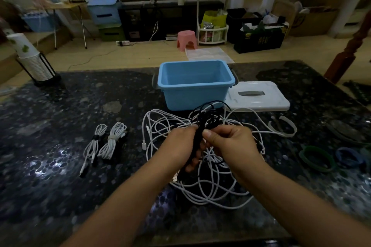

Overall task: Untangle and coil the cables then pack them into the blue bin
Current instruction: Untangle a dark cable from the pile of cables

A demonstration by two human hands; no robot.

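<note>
I see my left hand point(183, 143) and right hand point(226, 140) both closed on the black cable point(202, 120); pulling risks tightening the white tangle point(210, 182) snagged beneath

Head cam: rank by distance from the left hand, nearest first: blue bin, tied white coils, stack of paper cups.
From the left hand, which grips the black cable:
1. Tied white coils, on the table to its left.
2. Blue bin, straight beyond it, empty.
3. Stack of paper cups, far left corner.
</note>
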